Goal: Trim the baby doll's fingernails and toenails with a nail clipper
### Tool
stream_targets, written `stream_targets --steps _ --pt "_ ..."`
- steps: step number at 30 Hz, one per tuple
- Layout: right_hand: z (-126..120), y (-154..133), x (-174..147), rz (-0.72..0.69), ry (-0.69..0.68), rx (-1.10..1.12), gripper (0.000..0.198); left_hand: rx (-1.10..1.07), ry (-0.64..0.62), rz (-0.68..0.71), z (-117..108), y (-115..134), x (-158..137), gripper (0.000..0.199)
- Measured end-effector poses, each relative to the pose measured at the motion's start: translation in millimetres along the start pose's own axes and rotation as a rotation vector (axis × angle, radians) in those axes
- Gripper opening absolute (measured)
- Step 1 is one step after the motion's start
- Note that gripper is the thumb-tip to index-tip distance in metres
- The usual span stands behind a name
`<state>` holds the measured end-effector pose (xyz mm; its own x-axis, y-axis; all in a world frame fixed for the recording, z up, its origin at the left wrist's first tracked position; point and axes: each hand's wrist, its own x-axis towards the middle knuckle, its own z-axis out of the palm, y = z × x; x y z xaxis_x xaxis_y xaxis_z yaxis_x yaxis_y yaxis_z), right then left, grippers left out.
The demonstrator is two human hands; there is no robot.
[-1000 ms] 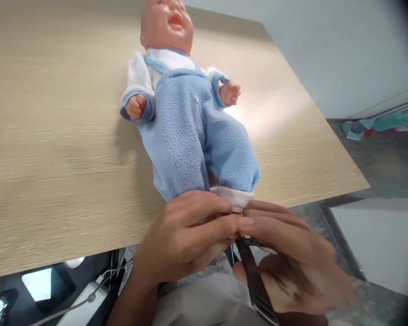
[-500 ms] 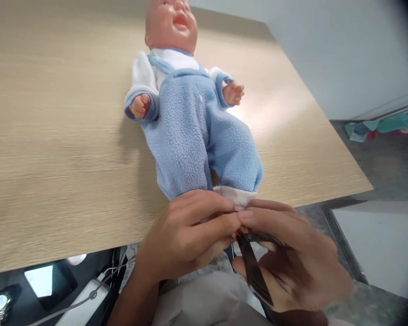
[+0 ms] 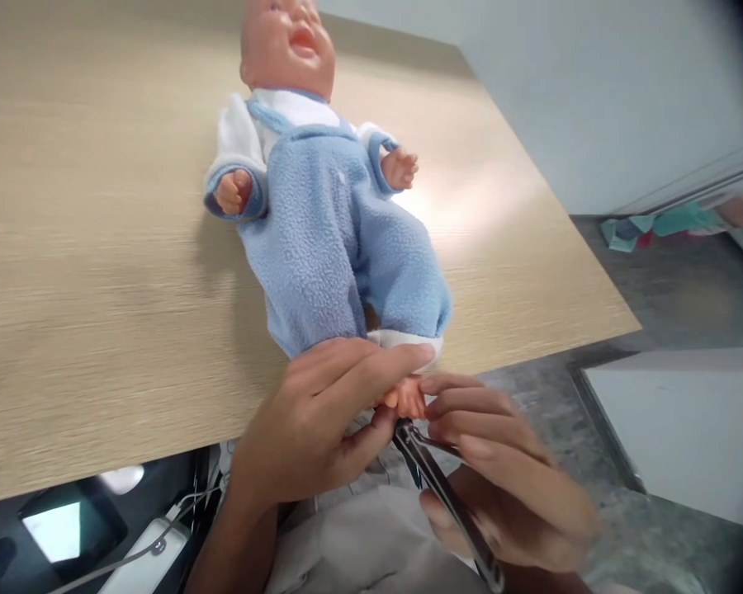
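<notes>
- The doll (image 3: 313,235) lies face up on the worktop (image 3: 99,247), head far, its right-side foot (image 3: 411,398) at the near edge.
- The left hand (image 3: 313,421) is closed around that foot, index finger over the white cuff (image 3: 402,339), thumb below the toes.
- The right hand (image 3: 511,470) pinches the nail clipper (image 3: 447,492), its head just near of the toes; contact is unclear.
- The step in hand looks like lining up clipper and toes.
- The next move seems to call for a steady foot and fine aim.

A doll (image 3: 313,239) in blue overalls lies face-up on a table (image 3: 99,289), a slanted metal nail clipper (image 3: 441,485) just beside 1 bare foot (image 3: 411,399).
</notes>
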<state>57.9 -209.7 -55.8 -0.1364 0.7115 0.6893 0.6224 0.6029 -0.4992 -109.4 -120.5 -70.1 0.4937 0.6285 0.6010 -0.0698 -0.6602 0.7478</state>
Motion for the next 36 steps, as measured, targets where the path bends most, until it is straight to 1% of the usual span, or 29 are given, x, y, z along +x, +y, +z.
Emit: stream_targets --steps 2,4,6,11,16,19,22,26,30,33,36 --pt "2.0 -2.8 1.6 -0.058 0.042 0.052 0.031 -0.004 0.002 -0.008 0.2 0.3 -0.3 0.048" --pt "2.7 -4.5 1.5 -0.051 0.048 0.073 0.023 0.001 -0.005 -0.009 0.0 0.8 -0.1 0.048" --pt "2.4 -5.0 -0.3 -0.025 0.037 0.071 0.020 0.008 -0.011 -0.005 -0.1 1.2 0.3 0.048" --pt "1.0 -1.6 -4.4 -0.032 -0.004 0.033 0.025 0.015 0.003 0.015 0.2 0.3 0.6 0.045" --pt "2.6 -0.5 -2.1 -0.034 0.021 0.022 0.033 -0.012 -0.003 0.019 0.5 -0.9 0.2 0.045" --pt "2.7 -2.4 -0.6 -0.031 0.035 -0.010 0.028 -0.014 -0.002 0.012 0.6 -0.8 0.4 0.045" --pt "2.3 -4.1 0.3 -0.051 -0.003 -0.034 0.021 -0.015 -0.004 0.010 0.4 -0.7 0.9 0.044" --pt "3.1 -4.8 0.0 -0.068 -0.022 -0.047 0.020 -0.011 -0.012 0.025 -0.5 -0.7 1.5 0.045" --pt "3.1 -4.2 -3.2 -0.095 -0.054 -0.079 0.020 -0.018 0.000 0.022 -0.8 -0.7 1.5 0.041" --pt "0.6 -4.5 -4.4 -0.085 -0.082 -0.097 0.020 -0.015 0.006 0.025 -0.4 -0.9 1.2 0.041" --pt "-3.9 -6.3 -1.7 -0.096 -0.140 -0.126 0.018 -0.017 0.007 0.030 -0.3 -1.4 1.0 0.043"
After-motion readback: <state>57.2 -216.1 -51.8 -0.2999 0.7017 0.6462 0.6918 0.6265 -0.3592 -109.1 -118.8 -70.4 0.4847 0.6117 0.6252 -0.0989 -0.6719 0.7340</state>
